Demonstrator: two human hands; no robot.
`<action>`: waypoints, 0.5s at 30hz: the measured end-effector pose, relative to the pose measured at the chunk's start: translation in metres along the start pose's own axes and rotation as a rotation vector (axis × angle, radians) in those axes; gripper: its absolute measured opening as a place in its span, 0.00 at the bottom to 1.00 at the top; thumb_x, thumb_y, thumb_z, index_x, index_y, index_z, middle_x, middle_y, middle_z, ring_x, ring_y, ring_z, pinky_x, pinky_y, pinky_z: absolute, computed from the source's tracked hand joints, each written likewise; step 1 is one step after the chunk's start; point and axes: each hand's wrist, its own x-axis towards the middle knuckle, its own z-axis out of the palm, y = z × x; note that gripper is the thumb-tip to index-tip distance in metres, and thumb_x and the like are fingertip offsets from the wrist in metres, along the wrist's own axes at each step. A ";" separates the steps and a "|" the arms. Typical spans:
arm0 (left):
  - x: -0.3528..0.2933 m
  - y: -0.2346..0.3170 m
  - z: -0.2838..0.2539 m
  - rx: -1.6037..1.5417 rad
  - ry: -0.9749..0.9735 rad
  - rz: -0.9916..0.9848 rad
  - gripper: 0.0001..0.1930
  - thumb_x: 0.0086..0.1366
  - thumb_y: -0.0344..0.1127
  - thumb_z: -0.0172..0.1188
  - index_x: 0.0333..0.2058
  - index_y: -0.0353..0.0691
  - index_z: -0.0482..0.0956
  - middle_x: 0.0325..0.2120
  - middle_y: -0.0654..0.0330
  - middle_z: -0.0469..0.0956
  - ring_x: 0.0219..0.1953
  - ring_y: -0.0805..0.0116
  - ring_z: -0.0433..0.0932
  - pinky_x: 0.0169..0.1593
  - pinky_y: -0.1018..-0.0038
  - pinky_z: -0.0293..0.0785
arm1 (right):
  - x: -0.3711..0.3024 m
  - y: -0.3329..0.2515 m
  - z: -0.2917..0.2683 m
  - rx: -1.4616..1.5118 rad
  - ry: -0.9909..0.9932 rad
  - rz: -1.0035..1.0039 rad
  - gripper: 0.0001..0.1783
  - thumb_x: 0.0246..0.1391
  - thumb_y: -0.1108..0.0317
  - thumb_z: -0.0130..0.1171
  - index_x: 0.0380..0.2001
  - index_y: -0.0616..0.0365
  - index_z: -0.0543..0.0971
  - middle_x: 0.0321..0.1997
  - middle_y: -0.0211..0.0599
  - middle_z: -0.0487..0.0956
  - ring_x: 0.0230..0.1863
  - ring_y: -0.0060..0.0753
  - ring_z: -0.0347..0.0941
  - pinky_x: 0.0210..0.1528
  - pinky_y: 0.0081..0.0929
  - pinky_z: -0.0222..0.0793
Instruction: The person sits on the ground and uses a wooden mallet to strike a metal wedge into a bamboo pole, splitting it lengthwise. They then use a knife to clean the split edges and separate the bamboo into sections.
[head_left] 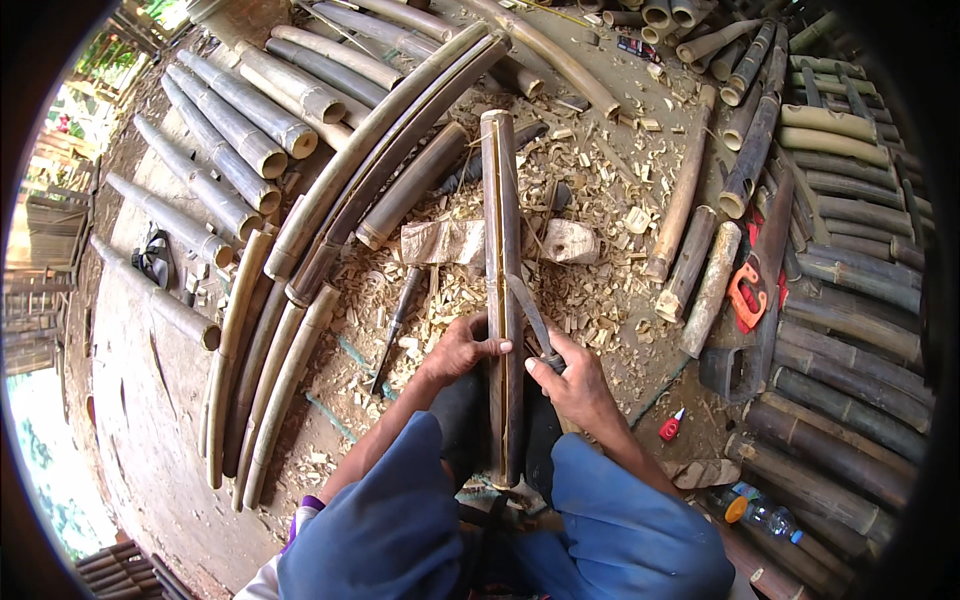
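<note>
Clear bottle (770, 518) lies rightward, contents indistinct, left hand (462, 348) curled round bamboo (494, 290), right hand (573, 385) closed on a knife (532, 313).

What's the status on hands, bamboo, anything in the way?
Left hand on slotted bamboo; right hand gripping knife, blade at the bamboo. Bamboo crosses over wooden block, slot facing up. Chips scattered around the block; nothing visibly blocking either hand.

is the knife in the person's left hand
No, the right hand grips the knife by its handle, while the left hand holds the slotted bamboo.
</note>
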 end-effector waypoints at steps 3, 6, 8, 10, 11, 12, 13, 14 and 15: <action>0.002 -0.001 0.001 0.032 0.000 0.016 0.28 0.61 0.43 0.77 0.54 0.31 0.81 0.44 0.57 0.85 0.48 0.67 0.80 0.58 0.66 0.74 | 0.003 0.014 0.002 -0.035 0.023 -0.093 0.32 0.62 0.65 0.65 0.66 0.70 0.72 0.54 0.65 0.82 0.57 0.60 0.82 0.59 0.44 0.77; 0.002 -0.001 0.002 0.047 0.012 0.021 0.28 0.61 0.44 0.77 0.53 0.31 0.82 0.43 0.56 0.85 0.47 0.67 0.80 0.57 0.66 0.74 | 0.008 0.016 0.000 -0.087 -0.002 -0.069 0.33 0.61 0.65 0.65 0.67 0.70 0.72 0.55 0.65 0.82 0.57 0.58 0.82 0.60 0.42 0.77; 0.002 -0.008 0.001 0.025 0.023 0.031 0.28 0.61 0.44 0.77 0.53 0.31 0.82 0.43 0.56 0.86 0.47 0.67 0.80 0.57 0.67 0.74 | 0.009 0.016 0.001 -0.081 0.002 -0.079 0.34 0.61 0.65 0.66 0.67 0.70 0.72 0.55 0.66 0.82 0.57 0.57 0.82 0.60 0.41 0.76; 0.004 -0.008 0.003 0.080 0.029 0.028 0.27 0.61 0.43 0.77 0.53 0.31 0.82 0.42 0.56 0.86 0.46 0.67 0.80 0.56 0.66 0.75 | 0.011 0.021 0.000 -0.065 0.003 -0.083 0.34 0.60 0.65 0.66 0.67 0.70 0.72 0.54 0.66 0.82 0.57 0.57 0.82 0.60 0.41 0.77; 0.004 -0.008 0.003 0.108 0.034 0.026 0.27 0.61 0.43 0.77 0.53 0.31 0.82 0.42 0.55 0.86 0.46 0.67 0.81 0.56 0.66 0.75 | 0.012 0.024 0.001 -0.056 0.002 -0.086 0.34 0.60 0.65 0.66 0.67 0.70 0.72 0.54 0.66 0.82 0.56 0.57 0.82 0.60 0.41 0.77; 0.004 -0.005 0.004 0.104 0.035 0.031 0.27 0.61 0.43 0.77 0.53 0.31 0.82 0.42 0.55 0.86 0.46 0.68 0.81 0.56 0.66 0.75 | 0.013 0.027 0.003 -0.039 0.012 -0.068 0.34 0.60 0.65 0.66 0.67 0.70 0.72 0.53 0.66 0.83 0.55 0.56 0.83 0.59 0.41 0.77; 0.003 -0.002 0.006 0.101 0.036 0.036 0.27 0.62 0.42 0.76 0.54 0.31 0.82 0.42 0.55 0.86 0.46 0.68 0.81 0.56 0.66 0.76 | 0.013 0.028 0.007 -0.021 0.022 -0.050 0.34 0.60 0.65 0.66 0.67 0.70 0.72 0.53 0.65 0.83 0.54 0.55 0.84 0.57 0.41 0.78; 0.002 0.000 0.007 0.097 0.038 0.041 0.27 0.62 0.42 0.76 0.54 0.31 0.81 0.41 0.55 0.86 0.46 0.68 0.81 0.56 0.66 0.76 | 0.016 0.029 0.011 0.014 0.030 -0.021 0.32 0.60 0.66 0.66 0.65 0.71 0.73 0.51 0.64 0.84 0.52 0.53 0.84 0.56 0.40 0.78; 0.001 0.001 0.008 0.097 0.044 0.036 0.26 0.62 0.41 0.76 0.54 0.31 0.81 0.42 0.55 0.86 0.46 0.68 0.81 0.56 0.66 0.76 | 0.018 0.027 0.016 0.051 0.041 0.007 0.31 0.60 0.66 0.65 0.63 0.71 0.75 0.49 0.64 0.84 0.51 0.51 0.85 0.54 0.39 0.79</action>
